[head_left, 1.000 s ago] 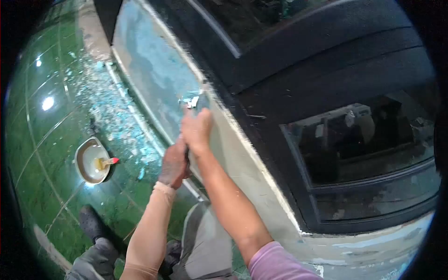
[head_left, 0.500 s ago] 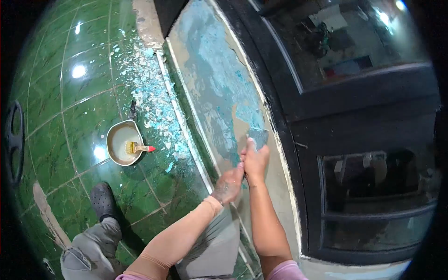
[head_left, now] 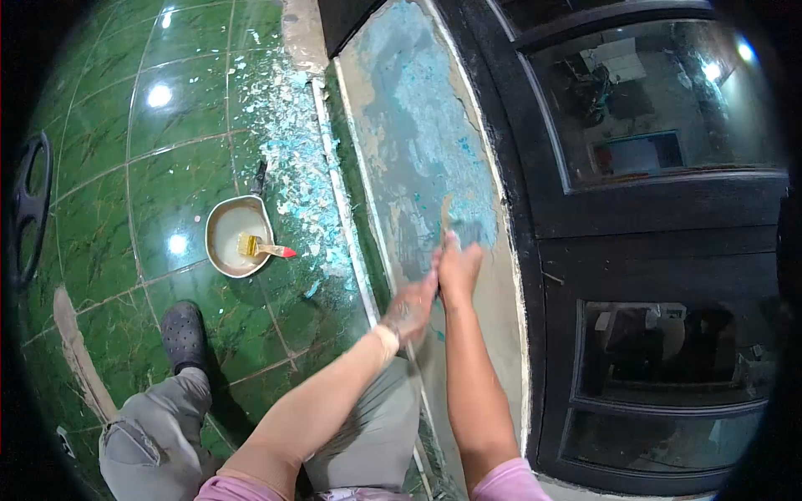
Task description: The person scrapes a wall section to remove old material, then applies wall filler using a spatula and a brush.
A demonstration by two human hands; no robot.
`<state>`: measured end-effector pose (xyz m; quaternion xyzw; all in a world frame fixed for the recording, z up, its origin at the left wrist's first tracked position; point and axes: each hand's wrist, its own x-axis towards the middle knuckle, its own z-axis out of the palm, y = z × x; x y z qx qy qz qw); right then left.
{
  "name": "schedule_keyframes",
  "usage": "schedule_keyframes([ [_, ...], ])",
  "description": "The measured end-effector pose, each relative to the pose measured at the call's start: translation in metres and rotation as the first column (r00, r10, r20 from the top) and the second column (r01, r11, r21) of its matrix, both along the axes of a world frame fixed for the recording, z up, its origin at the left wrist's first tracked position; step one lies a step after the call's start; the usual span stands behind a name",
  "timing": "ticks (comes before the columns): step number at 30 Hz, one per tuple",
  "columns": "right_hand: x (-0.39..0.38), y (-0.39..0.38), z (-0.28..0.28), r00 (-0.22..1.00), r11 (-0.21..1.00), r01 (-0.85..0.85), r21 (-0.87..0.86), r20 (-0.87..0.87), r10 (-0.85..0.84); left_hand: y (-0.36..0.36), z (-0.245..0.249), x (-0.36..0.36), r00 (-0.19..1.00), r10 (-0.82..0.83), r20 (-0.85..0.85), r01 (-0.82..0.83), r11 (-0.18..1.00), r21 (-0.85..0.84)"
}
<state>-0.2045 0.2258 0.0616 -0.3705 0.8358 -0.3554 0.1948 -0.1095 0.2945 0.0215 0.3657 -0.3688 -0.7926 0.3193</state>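
Both my hands press a scraper (head_left: 449, 224) against a wall strip (head_left: 401, 125) covered in peeling blue paint. My right hand (head_left: 458, 269) lies on top, fingers pushing the blade flat onto the wall. My left hand (head_left: 409, 305) grips the handle just behind and below it; the handle itself is hidden. The blade tip sits at the lower edge of the remaining blue paint, where bare grey plaster begins.
A black door frame (head_left: 535, 209) with glass panes (head_left: 660, 100) borders the wall strip on the right. Paint flakes (head_left: 292, 159) litter the green tiled floor (head_left: 125, 209). A metal pan (head_left: 227, 250) holding a brush (head_left: 266, 248) stands there, near my black shoe (head_left: 182, 334).
The camera has swung, so the wall strip now runs more upright. My hands stay together on the scraper and have worked along the wall into the blue paint patch.
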Motion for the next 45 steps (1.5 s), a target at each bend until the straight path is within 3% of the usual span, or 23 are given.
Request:
schedule_keyframes([
  [2, 0.009, -0.015, -0.003, 1.0, 1.0, -0.005, -0.013, 0.014, 0.005, -0.02, 0.001, 0.011, 0.991, -0.116, 0.061, 0.114, 0.993, 0.039],
  [4, -0.003, 0.018, -0.016, 0.999, 0.999, 0.04, 0.011, 0.03, -0.04, -0.004, -0.008, 0.007, 0.981, -0.154, 0.114, 0.165, 0.981, -0.098],
  [8, -0.02, 0.057, -0.021, 0.991, 0.992, 0.095, 0.084, 0.09, -0.102, 0.038, -0.05, -0.029, 0.992, 0.124, 0.032, -0.101, 0.908, -0.406],
  [12, -0.015, 0.029, -0.035, 0.999, 0.999, 0.025, 0.04, -0.041, -0.024, 0.025, -0.056, -0.024, 0.999, -0.029, 0.042, 0.032, 0.997, -0.074],
  [14, -0.025, 0.049, -0.04, 0.985, 0.998, 0.001, 0.066, -0.174, 0.01, 0.016, -0.028, -0.003, 0.963, -0.269, -0.02, 0.266, 0.934, 0.237],
  [15, -0.027, 0.051, -0.044, 0.97, 0.998, -0.026, 0.065, -0.238, 0.041, 0.025, -0.033, -0.009, 0.988, -0.151, 0.008, 0.15, 0.985, 0.082],
  [16, -0.032, 0.066, -0.05, 0.995, 0.998, 0.039, 0.047, -0.092, -0.035, 0.046, -0.046, -0.024, 1.0, -0.023, 0.014, 0.024, 0.997, -0.078],
  [19, -0.033, 0.062, -0.048, 0.997, 0.997, 0.023, 0.069, -0.07, -0.018, 0.044, -0.053, -0.03, 0.976, 0.096, 0.195, 0.01, 0.876, -0.483],
  [20, -0.037, 0.046, -0.055, 0.989, 0.999, -0.011, 0.04, -0.15, 0.017, 0.024, -0.054, -0.029, 0.96, -0.013, 0.281, 0.129, 0.907, -0.401],
  [22, -0.04, 0.003, -0.068, 0.949, 0.997, -0.075, 0.008, -0.306, 0.073, -0.009, -0.052, -0.014, 0.936, -0.055, 0.349, 0.222, 0.86, -0.46],
  [23, -0.039, 0.014, -0.074, 0.961, 0.999, -0.027, -0.022, -0.276, 0.02, -0.019, -0.057, -0.004, 0.945, 0.034, 0.325, 0.183, 0.769, -0.613],
  [24, -0.035, 0.017, -0.08, 0.97, 0.997, 0.0, -0.072, -0.243, -0.018, -0.014, -0.062, -0.005, 0.923, -0.007, 0.386, 0.246, 0.781, -0.574],
  [25, -0.027, 0.02, -0.084, 0.977, 0.992, 0.027, -0.121, -0.207, -0.052, -0.003, -0.067, -0.006, 0.965, -0.001, 0.262, 0.135, 0.858, -0.496],
  [26, -0.005, 0.035, -0.058, 0.982, 0.986, 0.164, -0.042, 0.101, -0.159, 0.019, -0.07, -0.01, 0.992, 0.009, 0.126, 0.041, 0.921, -0.388],
  [29, -0.01, 0.039, -0.06, 0.989, 0.991, 0.13, -0.021, 0.075, -0.128, 0.023, -0.066, -0.007, 0.974, -0.122, 0.19, 0.162, 0.963, -0.213],
  [32, -0.01, 0.003, -0.078, 0.989, 1.0, 0.03, 0.002, -0.147, -0.029, -0.02, -0.06, 0.011, 0.923, -0.182, 0.338, 0.267, 0.937, -0.224],
  [35, -0.024, 0.027, -0.09, 0.997, 0.997, 0.063, -0.042, -0.039, -0.064, 0.01, -0.085, -0.01, 0.965, 0.071, 0.253, 0.068, 0.863, -0.5],
  [37, -0.023, 0.024, -0.077, 0.986, 0.993, -0.015, -0.117, -0.166, -0.004, 0.02, -0.075, -0.021, 0.957, 0.27, 0.111, -0.121, 0.713, -0.691],
  [39, -0.02, 0.011, -0.063, 0.947, 0.976, -0.11, -0.185, -0.319, 0.046, -0.012, -0.057, -0.01, 0.911, -0.162, 0.38, 0.322, 0.856, -0.405],
  [40, -0.008, -0.01, -0.036, 0.971, 0.996, -0.083, -0.014, -0.228, 0.078, -0.024, -0.045, 0.0, 0.903, -0.256, 0.346, 0.37, 0.873, -0.319],
  [41, -0.007, -0.002, -0.038, 0.967, 0.999, -0.029, -0.039, -0.253, 0.018, -0.044, -0.037, 0.01, 0.894, -0.324, 0.309, 0.403, 0.882, -0.243],
  [43, 0.01, -0.007, -0.039, 0.955, 0.99, 0.048, -0.131, -0.285, -0.084, -0.05, -0.035, 0.015, 0.943, -0.206, 0.262, 0.286, 0.903, -0.32],
  [45, 0.012, 0.005, -0.036, 0.992, 0.989, 0.106, -0.103, -0.062, -0.113, 0.005, -0.066, -0.005, 0.981, 0.122, 0.148, -0.017, 0.824, -0.566],
])
